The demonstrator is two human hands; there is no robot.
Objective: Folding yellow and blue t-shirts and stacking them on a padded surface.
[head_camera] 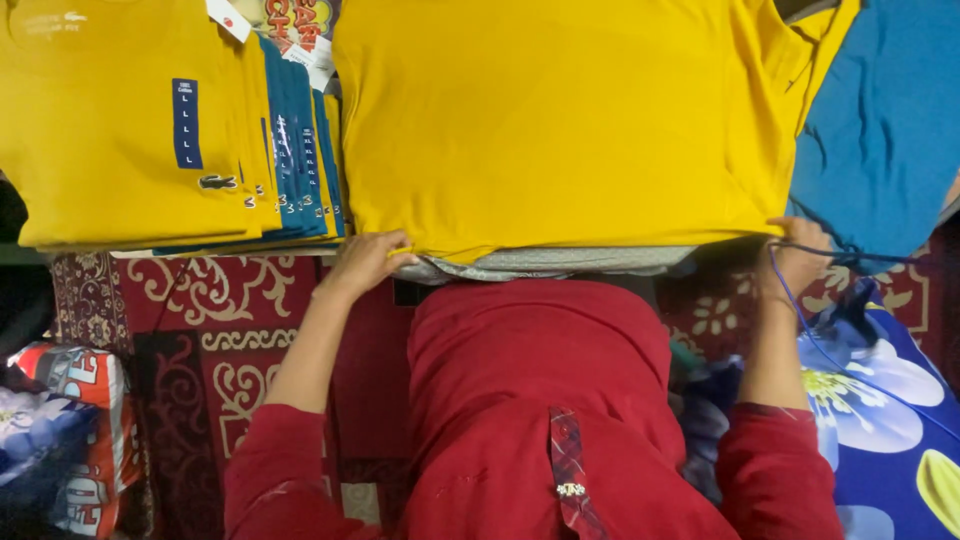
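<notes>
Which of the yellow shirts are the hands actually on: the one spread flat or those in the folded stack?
The spread yellow shirt: left hand and right hand grip its near edge; the folded stack lies untouched beside it.

Yellow shirt [560, 120]: plain mustard knit, spread flat and smooth, front face down or blank, no print visible. Lies on a grey cloth [540, 262] that peeks out under its near edge. Near hem runs straight, both near corners pinched; far right corner shows a collar fold.

A low board [560, 262] at centre frame carries a flat yellow shirt [560, 120]; upper left, a shirt stack [150, 120]; below, a red patterned carpet [210, 320].
</notes>
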